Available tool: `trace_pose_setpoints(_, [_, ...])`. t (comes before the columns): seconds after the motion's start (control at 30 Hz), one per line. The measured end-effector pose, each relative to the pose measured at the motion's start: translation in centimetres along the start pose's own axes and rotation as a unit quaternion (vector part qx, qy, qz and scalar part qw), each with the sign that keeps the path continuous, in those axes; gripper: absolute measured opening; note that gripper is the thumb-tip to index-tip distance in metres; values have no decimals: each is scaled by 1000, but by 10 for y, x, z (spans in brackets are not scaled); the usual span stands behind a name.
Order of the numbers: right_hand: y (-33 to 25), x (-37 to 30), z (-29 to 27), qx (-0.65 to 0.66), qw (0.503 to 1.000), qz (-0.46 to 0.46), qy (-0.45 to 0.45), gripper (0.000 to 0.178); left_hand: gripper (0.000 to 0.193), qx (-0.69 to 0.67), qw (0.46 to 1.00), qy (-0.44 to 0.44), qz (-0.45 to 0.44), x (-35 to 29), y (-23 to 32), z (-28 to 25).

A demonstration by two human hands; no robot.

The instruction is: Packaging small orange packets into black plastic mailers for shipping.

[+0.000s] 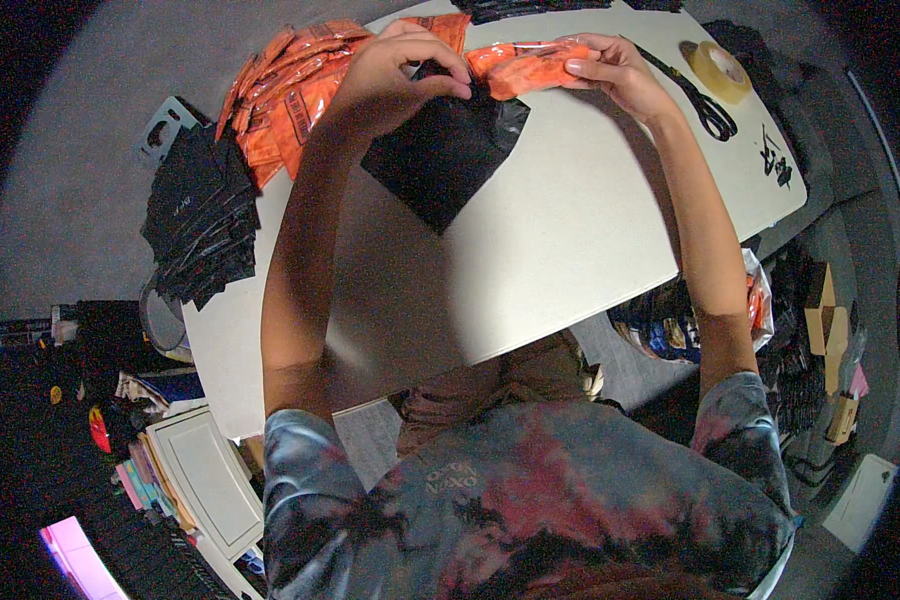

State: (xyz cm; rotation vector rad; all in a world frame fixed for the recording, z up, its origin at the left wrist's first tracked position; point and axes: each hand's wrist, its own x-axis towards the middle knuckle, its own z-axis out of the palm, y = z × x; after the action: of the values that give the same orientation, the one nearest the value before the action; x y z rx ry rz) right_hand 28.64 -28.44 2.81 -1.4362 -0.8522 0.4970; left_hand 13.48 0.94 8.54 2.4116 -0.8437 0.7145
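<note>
My right hand (620,75) pinches one end of an orange packet (530,72) in clear plastic. The packet's other end meets the upper edge of a black plastic mailing bag (445,160), which lies at an angle on the white table (560,220). At that same edge my left hand (405,70) is curled, thumb and fingertips together on the bag's mouth. Whether the packet's tip is inside the bag I cannot tell. Left of my left hand is a pile of similar orange packets (305,95), partly hidden by my forearm.
A stack of black bags (200,215) overhangs the table's left edge. At the far right are a roll of yellowish tape (720,72), black-handled scissors (715,115) and small black scraps (775,165). Below the right edge stands a bag with orange packets (757,300). A white cabinet (205,480) is lower left.
</note>
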Motion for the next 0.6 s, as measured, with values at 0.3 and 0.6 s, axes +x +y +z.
trace_pose_setpoints(0.3, [-13, -6, 24, -62, 998, 15, 8, 34, 16, -100, 986, 32, -126, -1, 9, -5])
trace_pose_setpoints(0.6, [-17, -5, 31, -86, 996, -21, -20, 32, 15, -273, 950, -8, -151, -4, -15, 2])
